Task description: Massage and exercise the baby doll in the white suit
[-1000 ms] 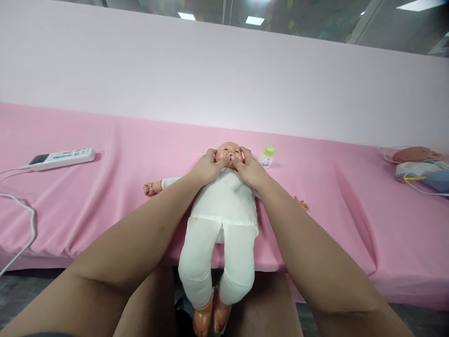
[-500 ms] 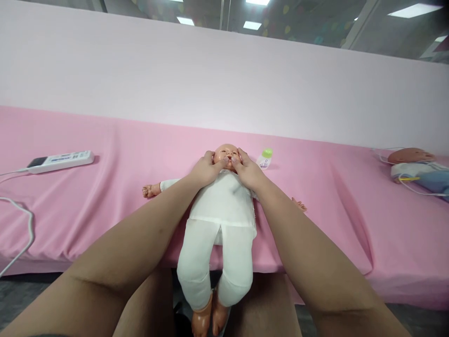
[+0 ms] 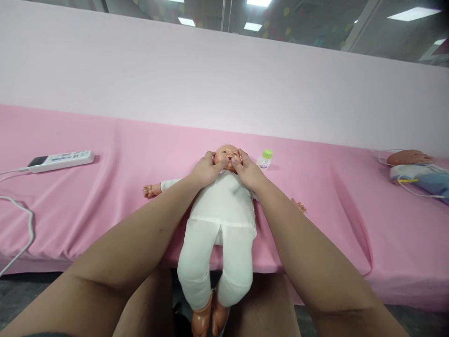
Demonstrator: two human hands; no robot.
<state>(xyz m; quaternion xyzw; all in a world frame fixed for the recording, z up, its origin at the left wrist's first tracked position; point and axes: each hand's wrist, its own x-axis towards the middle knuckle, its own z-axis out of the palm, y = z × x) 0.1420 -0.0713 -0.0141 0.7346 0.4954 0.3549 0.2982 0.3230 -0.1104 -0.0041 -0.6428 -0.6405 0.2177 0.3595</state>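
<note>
A baby doll [image 3: 220, 201] with a white cloth body lies on its back on a pink sheet [image 3: 115, 187], its legs hanging over the front edge between my knees. My left hand [image 3: 207, 169] cups one side of the doll's head [image 3: 228, 152], and my right hand [image 3: 248, 169] cups the other. Both thumbs rest beside the doll's mouth, their tips close together. Fingers curl round the head's sides, partly hidden behind it. Just right of my right hand stands a small white bottle with a green cap [image 3: 267, 153].
A white power strip [image 3: 66, 160] with a cable [image 3: 30, 224] lies at the left. Another doll [image 3: 417, 168] in blue and white, with thin tubing around it, lies at the far right. A white wall [image 3: 210, 79] rises behind the sheet, with glass above.
</note>
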